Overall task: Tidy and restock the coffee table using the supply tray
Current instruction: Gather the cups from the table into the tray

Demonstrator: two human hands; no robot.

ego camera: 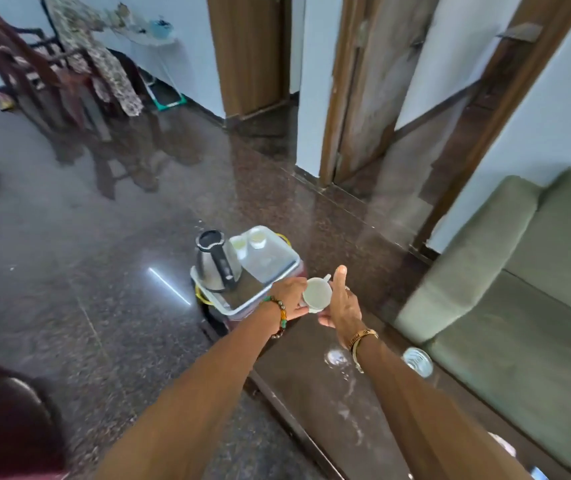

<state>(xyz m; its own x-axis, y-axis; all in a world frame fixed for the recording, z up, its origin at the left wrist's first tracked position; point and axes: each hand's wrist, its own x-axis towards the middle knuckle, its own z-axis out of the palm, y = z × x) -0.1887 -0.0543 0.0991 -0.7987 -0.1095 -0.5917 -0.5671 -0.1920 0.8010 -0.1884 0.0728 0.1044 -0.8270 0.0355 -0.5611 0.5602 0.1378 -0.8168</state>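
Head view: my left hand point(289, 296) grips the cup point(317, 293) between both hands, right hand point(344, 306) flat alongside it; the supply tray point(296, 262) lies just beyond-left, nearer my left hand.

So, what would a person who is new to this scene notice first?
Probably the white cup held by the left hand, with the right hand close beside it, at the centre. Just behind stands a steel kettle in the clear tray, and a green sofa fills the right side.

A white cup point(316, 294) tilts mouth-up just beside the clear tray point(265, 266) carrying a steel kettle point(216, 263).
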